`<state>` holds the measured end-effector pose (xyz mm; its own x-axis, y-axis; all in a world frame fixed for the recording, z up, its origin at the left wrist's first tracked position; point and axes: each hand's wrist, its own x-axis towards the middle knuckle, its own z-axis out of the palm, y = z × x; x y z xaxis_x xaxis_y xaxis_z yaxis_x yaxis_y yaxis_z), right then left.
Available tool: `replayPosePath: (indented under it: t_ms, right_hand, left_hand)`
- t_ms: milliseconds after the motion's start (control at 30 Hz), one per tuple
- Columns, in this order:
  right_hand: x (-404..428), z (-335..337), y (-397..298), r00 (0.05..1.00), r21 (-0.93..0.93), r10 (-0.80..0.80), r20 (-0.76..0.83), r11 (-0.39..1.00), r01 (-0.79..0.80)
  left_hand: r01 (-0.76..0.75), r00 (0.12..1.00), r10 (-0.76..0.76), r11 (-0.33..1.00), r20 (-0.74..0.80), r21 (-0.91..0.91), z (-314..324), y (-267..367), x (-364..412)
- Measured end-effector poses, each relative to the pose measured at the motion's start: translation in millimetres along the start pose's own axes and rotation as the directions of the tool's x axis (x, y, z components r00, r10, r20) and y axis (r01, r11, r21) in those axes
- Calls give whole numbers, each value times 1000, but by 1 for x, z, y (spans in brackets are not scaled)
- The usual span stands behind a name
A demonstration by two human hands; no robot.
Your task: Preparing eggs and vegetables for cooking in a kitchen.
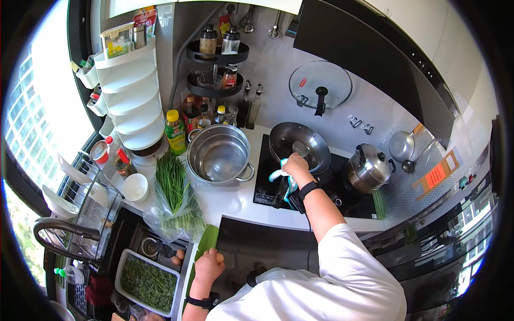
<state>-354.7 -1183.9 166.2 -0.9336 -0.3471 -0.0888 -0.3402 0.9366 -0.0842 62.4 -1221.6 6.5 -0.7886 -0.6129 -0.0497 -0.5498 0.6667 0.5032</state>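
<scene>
My right hand [296, 165] is at the near edge of a dark metal wok [319, 150] on the black cooktop. It grips a white and turquoise cloth [277, 175], which hangs down towards the wok's handle. Inside the wok a pale round patch shows; whether it is an object or a reflection is unclear. My left hand [209, 265] is curled into a fist over the counter edge, beside a long green strip [209, 236]. A rounded tan shape shows at its fingers, and I cannot tell whether it is a held thing or a finger.
A steel two-handled pot [219, 154] and bagged green stalks [172, 184] stand on the counter. A lidded steel pot [367, 168] occupies the cooktop's right. At the sink are brown eggs [178, 257] and a white tub of leafy greens [148, 283]. A glass lid [320, 84] hangs on the wall.
</scene>
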Motion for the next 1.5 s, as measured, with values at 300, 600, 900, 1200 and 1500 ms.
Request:
replayPosePath:
  t_ms: [300, 600, 900, 1200, 1500]
  right_hand:
    - [-20, -49, 127, 913, 341, -185, -364, 885, 315]
    - [-2, -58, 316, 983, 981, 63, 174, 78, -178]
    - [61, -21, 391, 928, 940, -261, 266, -144, -310]
    - [119, 12, 397, 974, 980, -206, 90, -155, -123]
    - [28, -19, 425, 790, 842, 292, -539, 212, 496]
  left_hand:
    - [-33, 998, 33, 999, 59, 1, 0, 21, 5]
    - [-52, 996, 50, 998, 80, 20, 14, 74, -3]
    - [-14, 997, 6, 995, 78, 99, 49, 172, -22]
    - [102, 974, -143, 969, 174, 225, 88, 285, -68]
    - [192, 958, -243, 938, 153, 288, 94, 312, -107]
